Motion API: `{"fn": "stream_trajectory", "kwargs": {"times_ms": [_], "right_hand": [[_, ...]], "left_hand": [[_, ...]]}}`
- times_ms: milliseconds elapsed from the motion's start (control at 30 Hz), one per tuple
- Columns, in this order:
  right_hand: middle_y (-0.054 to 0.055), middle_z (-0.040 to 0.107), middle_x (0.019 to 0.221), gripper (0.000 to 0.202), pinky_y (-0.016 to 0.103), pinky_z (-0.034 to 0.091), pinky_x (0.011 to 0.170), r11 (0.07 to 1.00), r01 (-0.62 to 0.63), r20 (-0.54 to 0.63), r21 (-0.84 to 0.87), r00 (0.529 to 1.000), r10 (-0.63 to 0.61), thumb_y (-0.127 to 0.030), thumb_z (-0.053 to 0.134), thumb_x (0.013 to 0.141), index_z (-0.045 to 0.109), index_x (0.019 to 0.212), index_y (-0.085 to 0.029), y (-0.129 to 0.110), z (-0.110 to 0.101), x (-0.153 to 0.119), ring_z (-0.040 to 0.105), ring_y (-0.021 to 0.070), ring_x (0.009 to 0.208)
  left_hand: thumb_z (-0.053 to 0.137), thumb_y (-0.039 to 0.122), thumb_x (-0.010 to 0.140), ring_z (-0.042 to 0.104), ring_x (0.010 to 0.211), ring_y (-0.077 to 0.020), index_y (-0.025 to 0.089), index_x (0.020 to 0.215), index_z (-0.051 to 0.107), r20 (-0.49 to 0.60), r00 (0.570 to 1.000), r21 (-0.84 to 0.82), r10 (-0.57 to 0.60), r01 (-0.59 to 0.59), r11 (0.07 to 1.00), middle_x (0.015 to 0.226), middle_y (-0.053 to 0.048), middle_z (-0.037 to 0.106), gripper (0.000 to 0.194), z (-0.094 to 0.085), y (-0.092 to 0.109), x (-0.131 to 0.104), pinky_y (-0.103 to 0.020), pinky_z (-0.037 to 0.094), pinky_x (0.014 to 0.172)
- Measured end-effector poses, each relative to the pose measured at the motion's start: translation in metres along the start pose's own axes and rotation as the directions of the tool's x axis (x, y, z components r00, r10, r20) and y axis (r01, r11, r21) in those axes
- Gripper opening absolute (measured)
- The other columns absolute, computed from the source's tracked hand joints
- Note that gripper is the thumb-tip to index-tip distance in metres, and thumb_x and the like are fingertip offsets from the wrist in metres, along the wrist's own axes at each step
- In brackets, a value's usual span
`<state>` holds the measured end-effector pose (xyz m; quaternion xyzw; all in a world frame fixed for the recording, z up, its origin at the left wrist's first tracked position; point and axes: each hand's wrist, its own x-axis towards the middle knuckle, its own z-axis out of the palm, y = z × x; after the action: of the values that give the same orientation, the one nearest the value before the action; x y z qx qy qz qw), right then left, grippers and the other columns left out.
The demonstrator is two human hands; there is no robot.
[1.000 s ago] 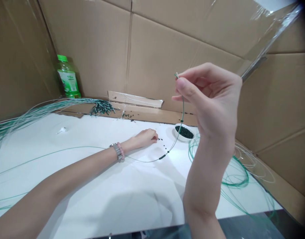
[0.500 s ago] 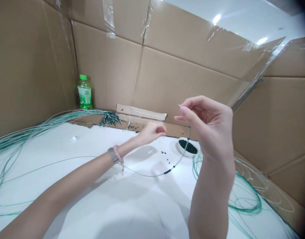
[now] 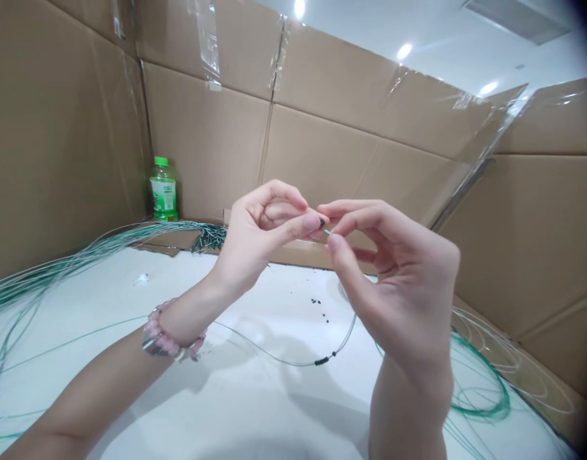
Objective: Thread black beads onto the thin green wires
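My left hand [image 3: 269, 230] pinches a small black bead [image 3: 322, 223] between thumb and index finger. Facing it, my right hand [image 3: 389, 262] is closed at the fingertips on the tip of a thin green cord [image 3: 326, 232]. Bead and cord tip are very close together; whether the tip is inside the bead cannot be made out. Below the hands a thin strand [image 3: 278, 361] curves over the white table [image 3: 245, 402], with a row of black beads [image 3: 322, 361] threaded on it. My right hand hides most of the white bowl [image 3: 342, 290].
Several loose black beads [image 3: 315, 301] lie on the table. A bundle of green cords [image 3: 82, 255] runs along the left, and coiled green cord [image 3: 501, 406] lies at the right. A green bottle [image 3: 163, 191] stands in the back-left corner against cardboard walls [image 3: 207, 134].
My left hand has moved up and right from near the table to my right hand, with a black bead now visible at its fingertips. My right hand keeps its pinch, slightly lower.
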<state>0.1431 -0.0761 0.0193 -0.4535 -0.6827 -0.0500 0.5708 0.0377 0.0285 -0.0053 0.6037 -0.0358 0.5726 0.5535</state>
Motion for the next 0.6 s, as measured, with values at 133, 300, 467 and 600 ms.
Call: {"fn": "stream_trajectory", "kwargs": {"times_ms": [133,300,467,600], "right_hand": [[0.000,0.065,0.089,0.015,0.019,0.059,0.058,1.000,0.003,-0.023,0.008,1.000,-0.003,-0.005,0.058,0.077,0.056,0.075,-0.020,-0.0015,0.0004,0.0006,0.065,0.0121,0.081],[0.001,0.065,0.086,0.016,0.019,0.060,0.058,0.999,0.028,-0.028,0.017,0.999,-0.027,-0.002,0.060,0.074,0.056,0.074,-0.018,0.0000,-0.0003,0.0008,0.066,0.0118,0.078],[0.001,0.064,0.087,0.017,0.018,0.061,0.060,0.995,0.101,-0.061,0.019,0.993,-0.099,0.000,0.058,0.074,0.056,0.077,-0.017,0.0030,0.0003,-0.0015,0.065,0.0111,0.079],[0.002,0.064,0.086,0.017,0.018,0.060,0.058,0.994,0.109,-0.055,0.019,0.993,-0.108,0.000,0.059,0.073,0.057,0.076,-0.016,0.0040,0.0007,-0.0017,0.065,0.0109,0.076]], "left_hand": [[0.076,0.025,0.071,0.069,0.063,-0.0090,0.018,0.076,0.055,0.016,1.000,0.015,0.011,-0.011,1.000,0.071,0.005,0.072,0.023,0.0021,0.0023,-0.0002,-0.017,0.059,0.063],[0.074,0.023,0.073,0.069,0.064,-0.0084,0.018,0.077,0.054,0.035,0.999,0.002,0.020,-0.020,1.000,0.072,0.005,0.072,0.021,0.0029,0.0037,-0.0020,-0.016,0.059,0.064],[0.070,0.016,0.078,0.070,0.066,-0.0076,0.018,0.079,0.057,0.069,0.997,-0.062,0.016,-0.012,0.998,0.074,0.005,0.073,0.013,0.0026,0.0036,-0.0027,-0.014,0.058,0.066],[0.069,0.014,0.078,0.069,0.065,-0.0068,0.018,0.079,0.058,0.079,0.997,-0.080,0.011,-0.005,0.997,0.073,0.006,0.073,0.012,0.0027,0.0039,-0.0021,-0.013,0.058,0.065]]}}
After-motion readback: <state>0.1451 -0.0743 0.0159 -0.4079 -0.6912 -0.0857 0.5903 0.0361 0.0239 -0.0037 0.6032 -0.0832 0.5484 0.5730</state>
